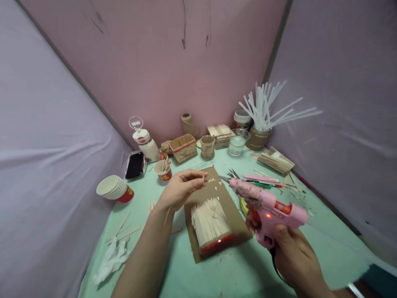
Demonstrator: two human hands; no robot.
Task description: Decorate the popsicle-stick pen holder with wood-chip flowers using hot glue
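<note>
My right hand (294,252) is wrapped round the handle of a pink glue gun (257,194), whose small orange light is lit. Its nozzle points left, toward my other hand. The thumb and fingers of my left hand (181,188) are pinched on a tiny pale wood chip (204,179). Below them, a panel of pale wooden strips (212,225) with a red front edge lies on a brown cardboard sheet (194,248). Several wood chips (216,188) are scattered on the cardboard's far part and on the panel.
Stacked paper cups (113,188), a phone (135,164), a cup of sticks (163,169) and crumpled tissue (111,260) are at left. Behind stand a wooden box (183,149), a twine roll (186,123) and a glass bowl (237,145). Glue sticks (263,107) and pens (262,179) are at right.
</note>
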